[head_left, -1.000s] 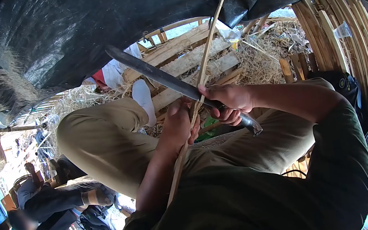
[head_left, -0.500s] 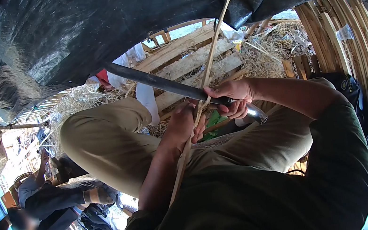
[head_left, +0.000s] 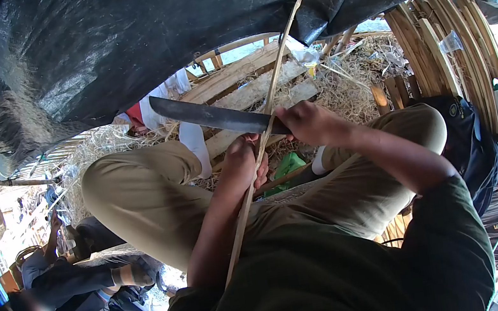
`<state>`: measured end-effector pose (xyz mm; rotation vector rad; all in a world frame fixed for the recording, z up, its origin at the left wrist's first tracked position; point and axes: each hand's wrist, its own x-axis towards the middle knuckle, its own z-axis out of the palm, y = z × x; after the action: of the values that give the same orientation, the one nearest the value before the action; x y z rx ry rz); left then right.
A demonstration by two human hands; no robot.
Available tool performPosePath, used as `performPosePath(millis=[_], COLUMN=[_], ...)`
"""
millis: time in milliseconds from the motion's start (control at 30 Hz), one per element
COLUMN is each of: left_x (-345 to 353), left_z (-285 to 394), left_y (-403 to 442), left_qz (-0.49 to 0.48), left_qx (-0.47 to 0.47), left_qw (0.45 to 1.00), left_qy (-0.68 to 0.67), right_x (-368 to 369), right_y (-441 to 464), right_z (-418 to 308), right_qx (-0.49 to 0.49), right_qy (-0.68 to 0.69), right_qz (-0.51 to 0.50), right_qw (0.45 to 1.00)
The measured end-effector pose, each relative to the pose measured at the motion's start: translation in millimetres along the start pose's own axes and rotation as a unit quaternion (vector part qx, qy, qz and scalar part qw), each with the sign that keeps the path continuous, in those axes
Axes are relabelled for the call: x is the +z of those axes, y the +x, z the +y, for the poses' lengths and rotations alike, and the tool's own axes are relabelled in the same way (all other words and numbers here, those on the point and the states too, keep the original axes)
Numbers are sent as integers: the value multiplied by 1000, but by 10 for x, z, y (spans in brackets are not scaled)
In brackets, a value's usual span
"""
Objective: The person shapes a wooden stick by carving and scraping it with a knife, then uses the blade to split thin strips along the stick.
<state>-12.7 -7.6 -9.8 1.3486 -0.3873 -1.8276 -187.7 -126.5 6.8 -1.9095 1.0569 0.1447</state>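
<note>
A long, thin wooden strip (head_left: 275,79) slants from the tarp down past my lap to my left forearm. My left hand (head_left: 246,163) is wrapped round its middle. My right hand (head_left: 310,122) grips a machete, its handle hidden in the fingers. The dark, broad machete blade (head_left: 214,115) points to the upper left and crosses the strip just above my left hand. Blade and strip appear to touch there.
A black tarp (head_left: 177,18) hangs across the top. Wooden slats (head_left: 258,86) and straw (head_left: 354,82) lie past my crossed legs. Upright boards (head_left: 438,43) and a black bag (head_left: 462,136) are at the right. Another person (head_left: 72,285) sits at the lower left.
My right hand has moved slightly up, and the machete has turned so its broad face shows. The handle end no longer shows below my hand. My left hand still holds the strip.
</note>
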Motion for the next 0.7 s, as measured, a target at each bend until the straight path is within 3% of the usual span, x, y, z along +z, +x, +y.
performPosePath(millis=[33,100,167,267,433,500,600,667,700], left_x=[-19,-80,-95,-94,-10,8,-32,-5,7], left_z=[-20,-67,-87,-62,-2,-6,-39,6,7], left_y=[16,67,59,13,-63,-53,-17,-53,-50], left_qz=[-1,-8,-23,-59,36,49,49,57,55], left_qx=[1,-13,-14,10,80,111,115,109,115], left_qw=[1000,1000,998,986,994,986,981,979,978], left_qy=[-1,-15,-56,-157,71,117,146,162,168], right_x=[22,-31,109,140,90,-22,-97,-460,-575], right_y=[-57,-116,-82,-137,-142,-193,-275,-199,-209], right_z=[-66,-239,-71,-109,-89,-121,25,114,218], right_qx=[15,69,-57,-99,-68,-66,-88,-11,-11], right_qy=[-47,17,-46,-52,-29,-65,-120,-103,-141], right_qz=[38,-15,41,62,23,4,97,-23,17], right_qw=[998,997,996,992,997,996,984,994,990])
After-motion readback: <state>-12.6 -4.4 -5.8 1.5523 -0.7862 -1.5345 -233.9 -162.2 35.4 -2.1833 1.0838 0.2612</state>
